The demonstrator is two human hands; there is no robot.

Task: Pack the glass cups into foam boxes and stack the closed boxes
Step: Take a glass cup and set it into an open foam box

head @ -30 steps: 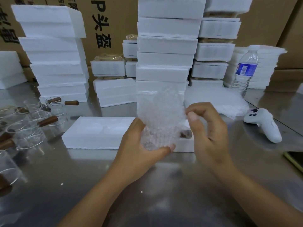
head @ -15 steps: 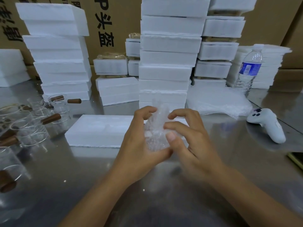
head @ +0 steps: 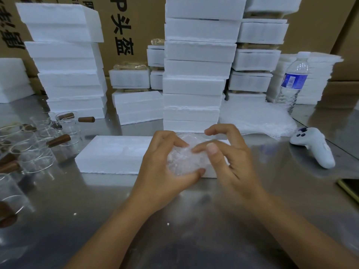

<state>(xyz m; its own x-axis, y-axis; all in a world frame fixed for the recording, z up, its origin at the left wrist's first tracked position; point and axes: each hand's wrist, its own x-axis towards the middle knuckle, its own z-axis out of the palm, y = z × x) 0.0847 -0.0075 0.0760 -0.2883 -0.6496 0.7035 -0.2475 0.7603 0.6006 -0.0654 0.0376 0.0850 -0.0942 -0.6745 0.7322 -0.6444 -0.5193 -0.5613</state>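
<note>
A glass cup wrapped in bubble wrap (head: 184,160) sits between both hands just above the right end of an open white foam box (head: 112,154). My left hand (head: 165,167) cups the bundle from the left and below, thumb under it. My right hand (head: 229,158) presses its fingertips onto the wrap from the right, thumb on top. Several bare glass cups with wooden handles (head: 37,144) stand at the left on the steel table (head: 174,220). A tall stack of closed foam boxes (head: 196,74) rises right behind the hands.
More foam box stacks stand at back left (head: 66,65) and back right (head: 254,59). A sheet pile of bubble wrap (head: 256,117), a water bottle (head: 293,82) and a white controller (head: 314,146) lie to the right. A phone edge (head: 349,189) shows at far right.
The bubble wrap stood up loose above the cup a second ago. Both hands have folded it down tight around the cup and lowered the bundle toward the foam box.
</note>
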